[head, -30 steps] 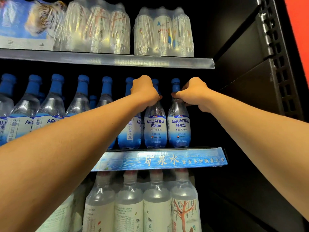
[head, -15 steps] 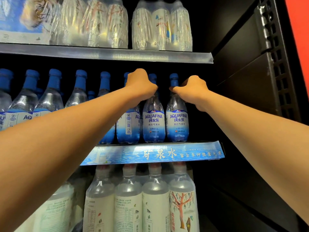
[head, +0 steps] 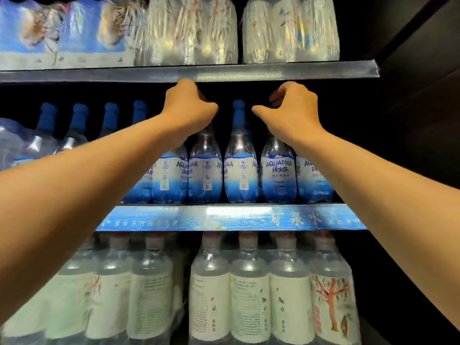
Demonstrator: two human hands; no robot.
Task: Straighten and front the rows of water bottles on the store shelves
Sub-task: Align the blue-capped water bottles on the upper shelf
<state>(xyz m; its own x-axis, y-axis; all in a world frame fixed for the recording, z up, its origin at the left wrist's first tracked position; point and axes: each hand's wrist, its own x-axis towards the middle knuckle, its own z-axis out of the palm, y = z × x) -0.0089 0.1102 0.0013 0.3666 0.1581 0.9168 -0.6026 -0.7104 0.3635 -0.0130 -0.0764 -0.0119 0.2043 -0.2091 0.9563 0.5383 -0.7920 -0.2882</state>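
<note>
Nearest and lowest, a bottom shelf holds clear plastic bottles with white paper labels (head: 250, 305), packed tight in shiny wrap; the one far right shows a painted red tree. Above them runs a shiny blue shelf strip (head: 231, 217) with pale writing, blurred in places.

On that middle shelf stands the row of clear water bottles with blue caps and blue-and-white labels (head: 241, 170) — smooth, round at the bottom, thin at the neck. They stand upright and close together, side by side. Some labels face front, some are turned partly away.

The left hand (head: 190, 105) is curled over the top of one bottle, and its cap is hidden under the fingers. The right hand (head: 292, 108) is curled the same way over a bottle two places to the right. One bottle with a bare cap stands between the two hands.

Higher and farther, a grey metal shelf edge (head: 286, 70) carries wrapped packs of clear bottles (head: 291, 31) — blurry. The walls of the rack are dark.
</note>
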